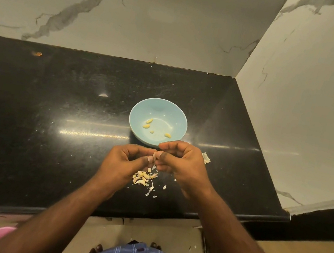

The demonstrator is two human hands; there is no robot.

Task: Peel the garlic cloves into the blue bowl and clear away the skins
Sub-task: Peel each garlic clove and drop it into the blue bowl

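Head view shows the left hand (127,159) and right hand (179,162) pinching one garlic clove (155,155) above the skins (144,179), likely so peel drops clear of the blue bowl (140,108).

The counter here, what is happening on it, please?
A person is peeling garlic. Both hands, left and right, pinch one clove just in front of the bowl, pulling its skin. Four peeled pieces lie in the bowl. A pile of unpeeled cloves and skins sits on the counter under the hands.
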